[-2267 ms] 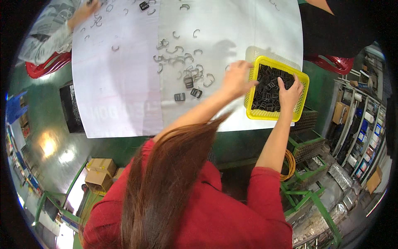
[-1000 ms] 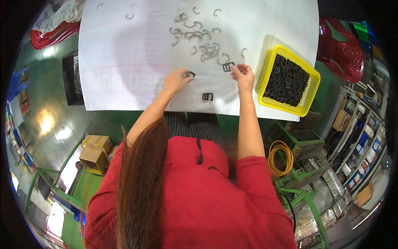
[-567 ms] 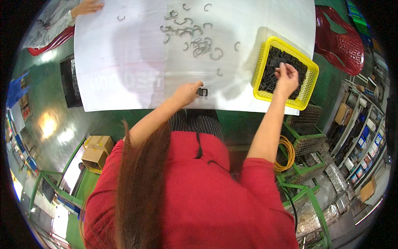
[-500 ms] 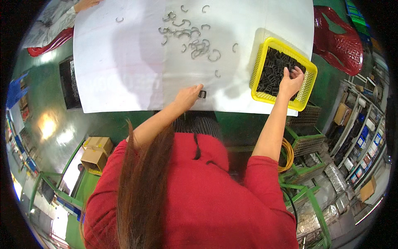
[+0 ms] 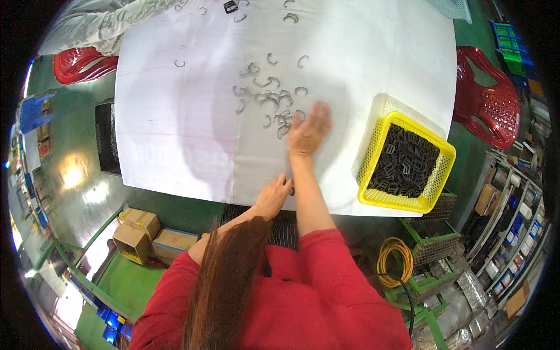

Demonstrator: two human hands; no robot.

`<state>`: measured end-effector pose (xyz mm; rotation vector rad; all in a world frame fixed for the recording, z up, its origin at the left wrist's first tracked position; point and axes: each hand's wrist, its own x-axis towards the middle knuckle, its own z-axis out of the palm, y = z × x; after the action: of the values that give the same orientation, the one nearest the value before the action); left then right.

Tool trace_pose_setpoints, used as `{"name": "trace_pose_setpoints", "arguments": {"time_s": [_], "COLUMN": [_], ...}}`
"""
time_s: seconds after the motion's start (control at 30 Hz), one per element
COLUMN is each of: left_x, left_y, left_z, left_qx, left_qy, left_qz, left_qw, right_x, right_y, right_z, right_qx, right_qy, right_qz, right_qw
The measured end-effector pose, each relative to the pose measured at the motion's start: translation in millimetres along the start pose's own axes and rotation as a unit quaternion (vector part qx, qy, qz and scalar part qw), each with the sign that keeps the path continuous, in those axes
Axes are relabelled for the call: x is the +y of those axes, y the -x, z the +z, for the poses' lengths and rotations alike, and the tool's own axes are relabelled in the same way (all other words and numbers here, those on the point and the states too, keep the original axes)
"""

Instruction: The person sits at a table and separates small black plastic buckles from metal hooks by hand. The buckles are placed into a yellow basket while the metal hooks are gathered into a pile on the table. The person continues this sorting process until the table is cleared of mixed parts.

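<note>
My left hand (image 5: 274, 195) is closed near the table's front edge, its fingers around a small black buckle (image 5: 292, 191) that is mostly hidden. Ahead and to its right, my right hand (image 5: 309, 131) hovers over the white table (image 5: 192, 169), blurred, its thumb apart from its stretched fingers, with nothing visible in it. Beside its thumb lies a loose cluster of open C-shaped metal rings (image 5: 269, 98). At the right stands a yellow mesh basket (image 5: 441, 178), filled with black plastic buckles (image 5: 405, 160).
A lone black buckle (image 5: 231, 7) and more rings lie at the far edge. Another person's grey sleeve (image 5: 87, 32) reaches in at the far left. Red plastic chairs (image 5: 496, 111) flank the table. Cardboard boxes (image 5: 137, 233) and a coiled orange hose (image 5: 395, 262) are below.
My right hand has left the yellow basket and swung left to the metal rings. The view has shifted so the table sits lower. My left hand stays near the front edge with the buckle.
</note>
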<state>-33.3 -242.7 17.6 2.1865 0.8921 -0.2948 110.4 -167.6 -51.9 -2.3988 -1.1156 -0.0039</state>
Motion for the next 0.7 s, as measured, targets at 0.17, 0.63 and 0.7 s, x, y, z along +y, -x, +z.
{"name": "trace_pose_setpoints", "arguments": {"time_s": [0.17, 0.63, 0.7], "left_x": [-14.2, 114.9, 151.9], "left_y": [3.0, -110.6, -117.7], "left_z": [31.1, -44.5, -71.7], "left_qx": [0.016, 0.004, 0.062], "left_qy": [0.069, 0.314, 0.305], "left_qz": [-0.005, 0.118, 0.218], "left_qw": [0.997, 0.942, 0.925], "right_x": [-69.5, 94.0, 99.3], "right_y": [-22.0, -1.8, -13.4], "right_z": [4.8, -254.5, -272.8], "right_qx": [-0.091, 0.117, 0.181], "right_qy": [-0.179, -0.185, -0.184], "right_qz": [-0.132, 0.197, 0.221], "right_qw": [0.971, 0.956, 0.940]}}
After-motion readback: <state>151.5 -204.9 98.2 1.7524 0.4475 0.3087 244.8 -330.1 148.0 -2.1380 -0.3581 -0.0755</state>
